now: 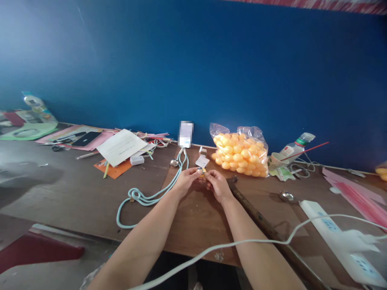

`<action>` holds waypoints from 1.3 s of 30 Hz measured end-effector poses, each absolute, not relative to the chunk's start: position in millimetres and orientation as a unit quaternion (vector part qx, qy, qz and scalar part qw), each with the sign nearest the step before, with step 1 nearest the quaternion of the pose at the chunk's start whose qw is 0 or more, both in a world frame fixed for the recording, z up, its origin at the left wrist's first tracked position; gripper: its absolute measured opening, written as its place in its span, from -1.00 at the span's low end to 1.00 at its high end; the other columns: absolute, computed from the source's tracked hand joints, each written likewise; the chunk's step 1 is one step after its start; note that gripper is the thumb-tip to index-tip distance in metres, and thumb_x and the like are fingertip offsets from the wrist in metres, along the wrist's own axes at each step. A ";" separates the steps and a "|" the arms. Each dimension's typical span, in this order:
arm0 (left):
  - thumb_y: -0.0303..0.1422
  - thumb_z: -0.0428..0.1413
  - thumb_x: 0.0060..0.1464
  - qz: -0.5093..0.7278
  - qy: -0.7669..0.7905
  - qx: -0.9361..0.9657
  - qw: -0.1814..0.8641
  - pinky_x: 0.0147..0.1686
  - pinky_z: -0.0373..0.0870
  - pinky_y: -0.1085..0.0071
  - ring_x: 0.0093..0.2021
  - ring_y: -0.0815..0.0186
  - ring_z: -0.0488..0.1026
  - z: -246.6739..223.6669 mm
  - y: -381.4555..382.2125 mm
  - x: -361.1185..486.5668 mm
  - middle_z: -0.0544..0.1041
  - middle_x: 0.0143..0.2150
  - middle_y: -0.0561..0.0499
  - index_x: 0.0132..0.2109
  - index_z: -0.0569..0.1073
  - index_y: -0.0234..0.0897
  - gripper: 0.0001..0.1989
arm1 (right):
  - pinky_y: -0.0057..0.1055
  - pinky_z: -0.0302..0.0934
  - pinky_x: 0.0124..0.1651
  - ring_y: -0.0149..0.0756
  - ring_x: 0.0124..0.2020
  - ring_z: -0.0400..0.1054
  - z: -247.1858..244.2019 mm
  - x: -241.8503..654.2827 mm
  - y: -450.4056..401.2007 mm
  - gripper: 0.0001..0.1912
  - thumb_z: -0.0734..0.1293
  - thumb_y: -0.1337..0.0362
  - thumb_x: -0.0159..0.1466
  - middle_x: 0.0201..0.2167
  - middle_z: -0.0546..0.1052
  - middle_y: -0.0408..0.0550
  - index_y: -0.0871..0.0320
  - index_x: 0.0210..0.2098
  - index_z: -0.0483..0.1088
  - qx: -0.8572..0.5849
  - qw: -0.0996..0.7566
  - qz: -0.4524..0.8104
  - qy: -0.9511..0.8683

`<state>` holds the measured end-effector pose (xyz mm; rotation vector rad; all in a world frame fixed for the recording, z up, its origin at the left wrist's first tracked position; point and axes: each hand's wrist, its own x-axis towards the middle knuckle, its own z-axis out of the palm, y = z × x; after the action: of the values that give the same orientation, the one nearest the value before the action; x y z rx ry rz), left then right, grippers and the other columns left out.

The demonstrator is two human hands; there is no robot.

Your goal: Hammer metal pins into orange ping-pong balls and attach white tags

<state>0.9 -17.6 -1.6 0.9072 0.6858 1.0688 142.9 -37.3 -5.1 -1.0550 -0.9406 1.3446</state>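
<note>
My left hand (186, 180) and my right hand (218, 185) meet above the brown table, fingers pinched together. Between their fingertips is a small silver-and-yellow piece (200, 172), too small to make out its kind. Just beyond it lies a small white card (202, 161), with a little box (202, 151) behind. To the left of my left hand sit a shiny silver ball-like piece (174, 162) and a light blue cord (151, 201) running up to a badge (186, 135) that leans on the wall.
A clear bag of orange balls (240, 155) stands behind my right hand. A dark stick (256, 213) lies beside my right forearm. A white cable (229, 244) crosses in front of my arms from a power strip (341, 241). Papers (121, 147) lie at left, a bottle (298, 147) at right.
</note>
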 end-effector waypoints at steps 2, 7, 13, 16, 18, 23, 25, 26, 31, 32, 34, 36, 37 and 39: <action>-0.24 0.33 -0.14 0.487 0.293 0.392 0.724 -0.35 0.42 0.50 -0.41 0.41 0.47 -2.7 -17.4 1.0 0.56 -0.34 -0.11 -0.20 0.56 -0.45 -0.61 | -0.57 0.05 -0.64 -0.55 -0.67 0.11 -5.6 142.3 -37.9 -0.61 0.51 0.03 -0.02 -0.61 0.40 -0.25 0.14 -0.47 0.30 -0.422 0.564 0.588 -0.398; -0.27 0.33 -0.12 0.481 0.283 0.376 0.740 -0.35 0.42 0.54 -0.44 0.46 0.45 -3.7 -16.5 0.7 0.55 -0.35 -0.10 -0.19 0.56 -0.45 -0.63 | -0.55 0.10 -0.61 -0.53 -0.63 0.15 -3.5 141.7 -40.7 -0.61 0.44 -0.04 0.07 -0.55 0.40 -0.23 0.14 -0.43 0.33 -0.384 0.571 0.620 -0.377; -0.26 0.33 -0.12 0.476 0.285 0.384 0.738 -0.33 0.43 0.49 -0.41 0.41 0.48 -2.5 -18.7 1.7 0.56 -0.34 -0.12 -0.19 0.55 -0.44 -0.63 | -0.55 0.07 -0.64 -0.50 -0.64 0.14 -2.7 139.9 -40.8 -0.60 0.52 0.04 -0.03 -0.63 0.36 -0.27 0.12 -0.49 0.28 -0.419 0.564 0.602 -0.380; -0.25 0.33 -0.12 0.469 0.295 0.382 0.739 -0.34 0.43 0.48 -0.44 0.41 0.47 -2.2 -20.6 2.0 0.55 -0.38 -0.09 -0.18 0.54 -0.44 -0.62 | -0.54 0.09 -0.63 -0.49 -0.65 0.14 -4.9 139.3 -39.8 -0.59 0.53 0.04 -0.05 -0.68 0.33 -0.29 0.12 -0.48 0.28 -0.415 0.561 0.603 -0.387; -0.26 0.33 -0.12 0.467 0.304 0.382 0.738 -0.35 0.43 0.46 -0.46 0.40 0.47 -2.6 -21.0 1.9 0.54 -0.41 -0.07 -0.16 0.53 -0.43 -0.60 | -0.54 0.10 -0.63 -0.48 -0.66 0.15 -6.7 138.8 -39.2 -0.58 0.53 0.03 -0.05 -0.70 0.32 -0.29 0.11 -0.48 0.27 -0.415 0.559 0.602 -0.391; -0.25 0.31 -0.10 0.463 0.292 0.380 0.746 -0.39 0.43 0.45 -0.48 0.39 0.47 -4.0 -20.0 1.3 0.52 -0.43 -0.06 -0.15 0.52 -0.43 -0.61 | -0.53 0.12 -0.62 -0.49 -0.66 0.16 -9.2 135.9 -39.4 -0.58 0.51 0.01 -0.03 -0.69 0.33 -0.28 0.11 -0.46 0.26 -0.427 0.564 0.590 -0.388; -0.24 0.31 -0.10 0.467 0.280 0.377 0.749 -0.41 0.44 0.44 -0.48 0.38 0.46 -3.1 -20.1 1.2 0.52 -0.43 -0.05 -0.18 0.52 -0.42 -0.62 | -0.54 0.12 -0.62 -0.50 -0.65 0.16 -8.9 134.9 -40.1 -0.59 0.49 -0.02 0.00 -0.65 0.35 -0.27 0.12 -0.46 0.27 -0.422 0.572 0.590 -0.382; -0.23 0.31 -0.10 0.468 0.274 0.379 0.750 -0.42 0.44 0.43 -0.48 0.37 0.46 -2.4 -20.3 1.1 0.51 -0.43 -0.05 -0.18 0.52 -0.42 -0.62 | -0.54 0.12 -0.62 -0.50 -0.64 0.16 -8.5 134.6 -40.4 -0.59 0.47 -0.03 0.02 -0.62 0.36 -0.26 0.12 -0.45 0.28 -0.415 0.576 0.593 -0.380; -0.22 0.30 -0.09 0.470 0.263 0.400 0.742 -0.41 0.42 0.45 -0.46 0.37 0.47 -1.7 -20.2 1.1 0.51 -0.41 -0.07 -0.17 0.52 -0.43 -0.61 | -0.52 0.11 -0.63 -0.50 -0.64 0.16 -8.2 135.0 -40.3 -0.58 0.47 -0.05 0.02 -0.59 0.37 -0.26 0.12 -0.46 0.28 -0.408 0.578 0.594 -0.383; -0.22 0.31 -0.10 0.473 0.266 0.402 0.738 -0.39 0.42 0.46 -0.44 0.38 0.47 -2.6 -19.7 1.0 0.52 -0.39 -0.07 -0.16 0.52 -0.44 -0.60 | -0.52 0.10 -0.63 -0.50 -0.65 0.15 -8.7 135.2 -39.9 -0.58 0.48 -0.04 0.00 -0.60 0.36 -0.26 0.11 -0.47 0.27 -0.416 0.577 0.587 -0.386; -0.22 0.31 -0.11 0.476 0.273 0.408 0.729 -0.36 0.42 0.45 -0.41 0.38 0.48 -4.8 -18.4 0.7 0.54 -0.33 -0.10 -0.12 0.52 -0.43 -0.57 | -0.52 0.10 -0.64 -0.50 -0.66 0.14 -10.3 135.6 -39.1 -0.57 0.49 -0.03 -0.01 -0.63 0.35 -0.28 0.11 -0.48 0.26 -0.429 0.576 0.572 -0.397; -0.23 0.31 -0.11 0.480 0.279 0.415 0.720 -0.32 0.42 0.44 -0.38 0.36 0.49 -6.6 -17.5 0.4 0.55 -0.29 -0.12 -0.09 0.52 -0.42 -0.55 | -0.52 0.10 -0.65 -0.49 -0.66 0.14 -12.2 136.1 -38.4 -0.58 0.48 -0.03 0.01 -0.65 0.33 -0.29 0.11 -0.48 0.26 -0.432 0.573 0.560 -0.413; -0.23 0.31 -0.11 0.481 0.280 0.418 0.718 -0.31 0.42 0.43 -0.38 0.36 0.50 -7.1 -17.4 0.3 0.55 -0.29 -0.12 -0.08 0.51 -0.42 -0.55 | -0.53 0.10 -0.65 -0.49 -0.67 0.14 -13.1 136.3 -38.2 -0.59 0.47 -0.03 0.02 -0.66 0.32 -0.29 0.11 -0.48 0.26 -0.431 0.572 0.556 -0.421; -0.23 0.31 -0.10 0.478 0.275 0.419 0.721 -0.32 0.43 0.42 -0.39 0.35 0.50 -7.5 -17.5 0.3 0.55 -0.30 -0.12 -0.07 0.50 -0.42 -0.53 | -0.53 0.10 -0.65 -0.49 -0.67 0.15 -14.5 136.4 -37.8 -0.60 0.46 -0.03 0.04 -0.67 0.32 -0.29 0.11 -0.47 0.26 -0.430 0.571 0.553 -0.428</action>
<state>0.3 -17.5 -7.5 0.9258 0.6070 1.0557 136.4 -37.8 -14.5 -1.0079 -1.0047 1.2963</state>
